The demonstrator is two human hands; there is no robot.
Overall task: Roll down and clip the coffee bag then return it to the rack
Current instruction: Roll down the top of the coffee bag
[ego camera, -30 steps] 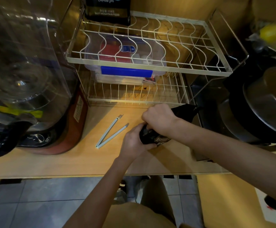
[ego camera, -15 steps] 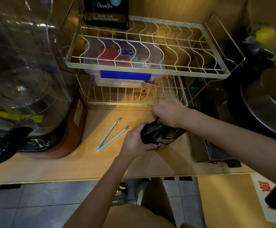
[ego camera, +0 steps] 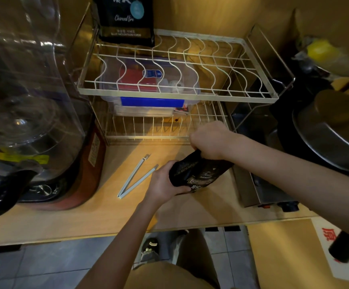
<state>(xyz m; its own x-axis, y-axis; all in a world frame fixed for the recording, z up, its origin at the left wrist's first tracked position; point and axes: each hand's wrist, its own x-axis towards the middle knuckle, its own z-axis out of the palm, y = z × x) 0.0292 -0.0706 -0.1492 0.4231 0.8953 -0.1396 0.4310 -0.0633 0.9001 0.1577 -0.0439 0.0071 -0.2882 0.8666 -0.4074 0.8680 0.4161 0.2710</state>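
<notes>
Change since earlier: the right hand [ego camera: 209, 140] is sitting nearer the rack than a second ago, and the coffee bag [ego camera: 198, 174] is standing more upright between the two hands, no longer lying low on the table [ego camera: 107, 213]; the clip [ego camera: 137, 177] is lying where it was.

Head view, coffee bag: it is resting on the table just at 6 o'clock of the rack's lower tier, black with pale print, its top tilting toward 1 o'clock.

Head view, right hand: it is closing over the bag's top end, fingers clamped on the bag in a fist; whether the top is being folded or rolled I cannot tell.

Head view, left hand [ego camera: 162, 184]: it is gripping the bag's lower left side, fingers wrapped and clamped around it.

Head view, clip: pale blue and open in a V, it is lying on the table at 9 o'clock of the bag, just beside the left hand, hinge end pointing to 7 o'clock.

Head view, rack [ego camera: 177, 97]: the two-tier wire rack is standing at 12 o'clock of the hands; a second black bag [ego camera: 125, 19] is standing at the top tier's back left corner, and a clear box [ego camera: 148, 101] with a blue latch is sitting on the lower tier.
</notes>
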